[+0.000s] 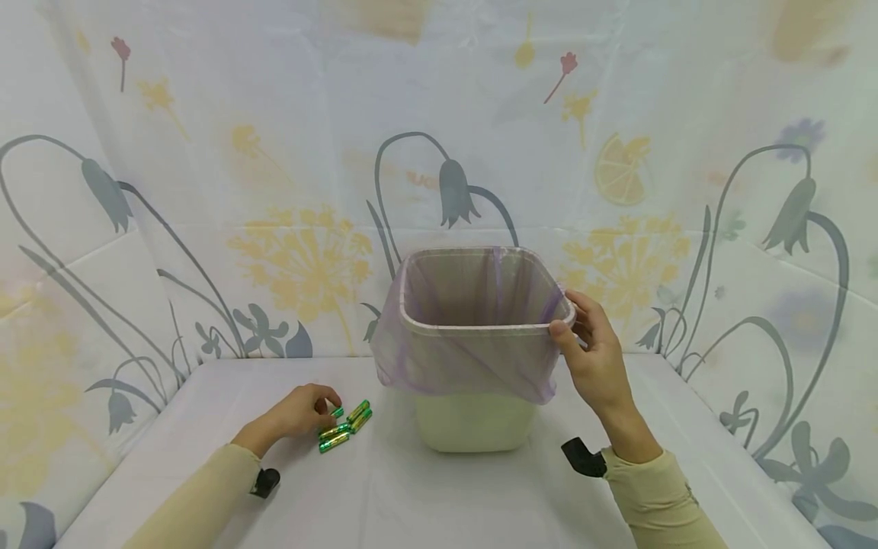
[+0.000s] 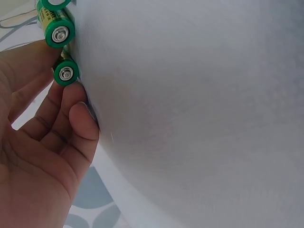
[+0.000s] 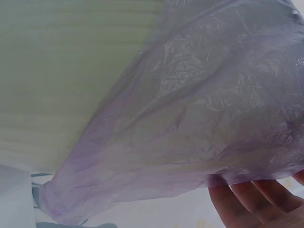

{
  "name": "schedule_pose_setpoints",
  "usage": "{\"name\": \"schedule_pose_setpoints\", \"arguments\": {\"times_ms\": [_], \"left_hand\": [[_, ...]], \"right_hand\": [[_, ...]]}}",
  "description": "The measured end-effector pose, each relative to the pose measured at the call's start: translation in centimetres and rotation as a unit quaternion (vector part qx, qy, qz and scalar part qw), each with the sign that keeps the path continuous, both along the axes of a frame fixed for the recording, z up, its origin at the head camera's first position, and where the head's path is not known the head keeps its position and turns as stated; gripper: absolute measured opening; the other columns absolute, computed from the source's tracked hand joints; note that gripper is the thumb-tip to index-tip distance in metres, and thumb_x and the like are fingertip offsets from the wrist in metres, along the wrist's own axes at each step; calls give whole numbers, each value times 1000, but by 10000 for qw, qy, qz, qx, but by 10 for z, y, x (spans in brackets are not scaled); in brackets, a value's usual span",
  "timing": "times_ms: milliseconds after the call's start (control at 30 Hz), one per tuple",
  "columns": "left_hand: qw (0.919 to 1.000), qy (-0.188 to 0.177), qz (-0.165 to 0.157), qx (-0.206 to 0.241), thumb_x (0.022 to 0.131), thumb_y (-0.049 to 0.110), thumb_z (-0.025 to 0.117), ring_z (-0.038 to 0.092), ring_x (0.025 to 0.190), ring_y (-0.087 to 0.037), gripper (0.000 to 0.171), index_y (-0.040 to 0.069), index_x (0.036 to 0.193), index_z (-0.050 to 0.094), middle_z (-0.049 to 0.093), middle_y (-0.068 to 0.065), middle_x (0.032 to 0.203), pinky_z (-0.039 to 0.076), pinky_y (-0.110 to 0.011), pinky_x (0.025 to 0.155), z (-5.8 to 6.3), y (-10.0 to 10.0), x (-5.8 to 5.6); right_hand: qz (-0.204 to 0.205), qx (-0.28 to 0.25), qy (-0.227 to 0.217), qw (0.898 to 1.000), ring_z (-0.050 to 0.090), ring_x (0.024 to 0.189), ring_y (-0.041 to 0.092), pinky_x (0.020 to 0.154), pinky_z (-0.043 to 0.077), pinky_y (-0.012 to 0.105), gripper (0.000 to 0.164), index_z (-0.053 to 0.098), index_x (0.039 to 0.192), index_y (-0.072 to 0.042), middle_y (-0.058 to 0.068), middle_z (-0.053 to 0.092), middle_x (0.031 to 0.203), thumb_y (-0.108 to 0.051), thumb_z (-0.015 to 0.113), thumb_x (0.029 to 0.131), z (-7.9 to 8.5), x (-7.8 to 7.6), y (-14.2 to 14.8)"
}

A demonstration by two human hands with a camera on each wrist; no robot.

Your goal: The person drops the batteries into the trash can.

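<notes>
On the white table, my left hand (image 1: 298, 412) pinches a green AA-type battery (image 2: 65, 73) between its thumb and fingertips. Several more green-and-gold batteries (image 1: 334, 442) lie in a small cluster right beside those fingers; one other battery (image 2: 59, 34) shows just above the pinched one in the left wrist view. My right hand (image 1: 597, 366) grips the right front corner of the trash bin (image 1: 473, 427), its thumb on the rim. The bin stands upright, pale green, with a translucent purple trash bag (image 1: 473, 362) folded over its rim.
Behind the table (image 1: 384, 496) hangs a pale curtain (image 1: 466, 91) with printed flowers, and it runs along both sides too. Black wrist mounts (image 1: 583, 457) stick out by both sleeves. The bin's open top faces upward and toward me.
</notes>
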State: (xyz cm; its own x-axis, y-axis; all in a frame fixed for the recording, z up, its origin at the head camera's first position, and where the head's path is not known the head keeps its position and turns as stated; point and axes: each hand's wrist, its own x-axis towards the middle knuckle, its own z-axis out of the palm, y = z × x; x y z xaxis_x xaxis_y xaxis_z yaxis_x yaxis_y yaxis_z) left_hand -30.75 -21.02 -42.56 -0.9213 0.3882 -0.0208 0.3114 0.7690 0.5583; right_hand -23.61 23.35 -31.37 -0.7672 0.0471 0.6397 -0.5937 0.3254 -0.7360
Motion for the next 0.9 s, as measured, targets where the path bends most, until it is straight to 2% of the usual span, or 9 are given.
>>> {"name": "schedule_pose_setpoints", "arguments": {"times_ms": [200, 533, 900], "left_hand": [[10000, 37, -74, -31, 81, 7, 73, 48, 67, -16, 21, 7, 101, 67, 53, -1, 73, 40, -31, 60, -1, 1, -1], [9998, 152, -143, -10, 80, 6, 72, 48, 66, -15, 20, 6, 100, 68, 52, -1, 72, 40, -31, 59, -3, -1, -4], [9998, 171, -129, 52, 80, 4, 70, 48, 65, -15, 22, 6, 102, 68, 52, -1, 73, 39, -29, 57, 2, -3, -1]], "right_hand": [[-5, -7, 23, 10000, 54, 111, 18, 84, 46, 17, 49, 43, 142, -14, 15, 54, 125, -11, 58, 95, -1, -1, 0], [-62, 13, 4, 10000, 54, 111, 16, 84, 46, 17, 49, 43, 142, -15, 13, 54, 125, -14, 58, 95, -2, -2, 1], [-70, 18, -11, 10000, 54, 111, 17, 84, 46, 16, 50, 43, 142, -15, 13, 54, 126, -13, 58, 95, -1, -1, 1]]}}
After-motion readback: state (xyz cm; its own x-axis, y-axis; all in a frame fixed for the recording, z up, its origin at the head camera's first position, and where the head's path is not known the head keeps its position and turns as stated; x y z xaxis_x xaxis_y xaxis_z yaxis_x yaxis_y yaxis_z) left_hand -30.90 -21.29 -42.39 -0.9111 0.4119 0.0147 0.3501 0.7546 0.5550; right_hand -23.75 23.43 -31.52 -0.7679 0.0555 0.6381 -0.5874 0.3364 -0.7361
